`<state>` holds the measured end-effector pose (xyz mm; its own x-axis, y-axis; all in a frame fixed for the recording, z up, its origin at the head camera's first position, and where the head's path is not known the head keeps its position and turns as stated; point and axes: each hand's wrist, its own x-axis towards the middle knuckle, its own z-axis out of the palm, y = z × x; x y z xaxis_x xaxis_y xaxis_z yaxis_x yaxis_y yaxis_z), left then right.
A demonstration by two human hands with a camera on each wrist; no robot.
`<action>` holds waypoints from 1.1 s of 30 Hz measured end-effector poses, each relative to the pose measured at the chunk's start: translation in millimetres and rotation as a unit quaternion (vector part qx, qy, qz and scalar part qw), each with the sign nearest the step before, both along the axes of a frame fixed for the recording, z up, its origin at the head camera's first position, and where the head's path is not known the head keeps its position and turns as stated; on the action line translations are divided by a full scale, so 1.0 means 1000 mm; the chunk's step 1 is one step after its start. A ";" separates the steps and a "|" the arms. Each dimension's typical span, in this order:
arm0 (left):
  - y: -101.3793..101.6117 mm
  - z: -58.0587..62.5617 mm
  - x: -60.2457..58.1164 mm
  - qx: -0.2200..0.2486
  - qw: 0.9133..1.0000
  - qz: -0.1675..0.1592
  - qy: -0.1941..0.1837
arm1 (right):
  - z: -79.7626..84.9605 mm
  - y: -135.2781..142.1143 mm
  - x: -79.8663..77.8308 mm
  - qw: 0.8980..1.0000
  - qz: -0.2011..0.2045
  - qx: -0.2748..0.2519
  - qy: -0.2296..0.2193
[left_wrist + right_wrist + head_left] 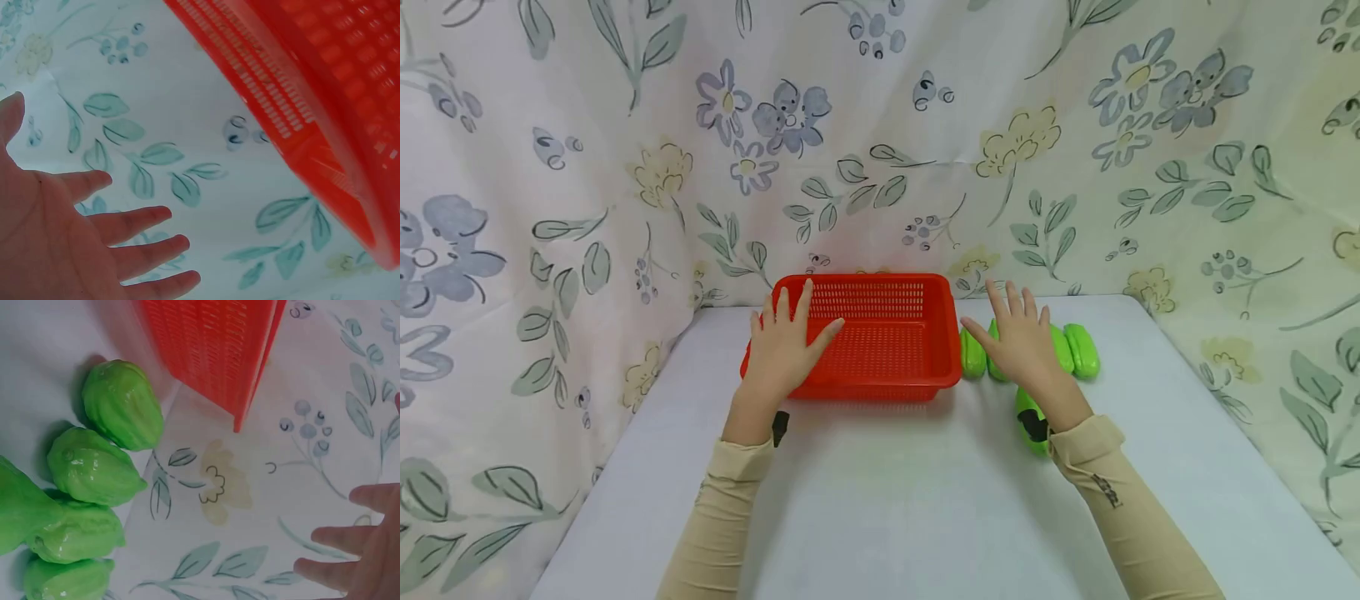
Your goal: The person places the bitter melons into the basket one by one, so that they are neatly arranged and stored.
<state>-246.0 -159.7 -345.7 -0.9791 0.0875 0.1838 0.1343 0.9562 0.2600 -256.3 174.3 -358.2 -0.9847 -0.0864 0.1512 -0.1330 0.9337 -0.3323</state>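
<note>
My left hand [779, 354] hovers over the left part of a red plastic basket [880, 392], palm forward and fingers spread. In the left wrist view its palm [47, 240] shows with nothing held, apart from the basket's wall [275, 94]. To the right of the basket, my right hand [1024, 346] is raised with fingers straight. It overlaps a row of shiny green, ridged, pear-shaped pieces [1081, 352] in the head view. One more green piece [1032, 402] lies nearer, partly hidden behind the right wrist. Right wrist view: several green pieces [122, 405] lie side by side, away from my fingers [337, 540].
The basket stands at the back of a white table [880, 500], with a floral curtain [880, 150] hanging behind it and along both sides. A dark band [781, 427] shows at the left wrist.
</note>
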 end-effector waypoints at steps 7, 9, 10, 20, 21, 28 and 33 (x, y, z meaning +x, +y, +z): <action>-0.022 -0.008 -0.007 0.022 0.999 0.029 -0.013 | -0.008 0.002 -0.004 1.000 0.000 -0.005 -0.006; -0.031 -0.011 -0.011 0.032 0.999 0.035 -0.019 | -0.010 0.002 -0.005 1.000 -0.001 -0.009 -0.009; -0.036 -0.013 -0.013 0.041 0.998 0.036 -0.022 | -0.011 0.002 -0.005 1.000 -0.001 -0.011 -0.009; -0.076 -0.035 -0.033 0.165 0.976 0.088 -0.111 | -0.018 0.001 -0.010 1.000 -0.005 -0.022 -0.011; -0.079 -0.038 -0.035 0.172 0.974 0.093 -0.117 | -0.019 0.002 -0.010 1.000 -0.006 -0.025 -0.012; -0.088 -0.051 -0.045 0.213 0.960 0.103 -0.150 | -0.026 0.003 -0.013 0.999 -0.011 -0.038 -0.018; -0.089 -0.056 -0.049 0.234 0.955 0.106 -0.152 | -0.031 0.004 -0.015 0.999 -0.010 -0.045 -0.023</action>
<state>-294.5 -248.4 -401.8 -0.9800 -0.1405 -0.1408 -0.1987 0.7235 0.6610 -271.6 178.1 -388.8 -0.9922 -0.0551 0.1118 -0.0974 0.9022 -0.4201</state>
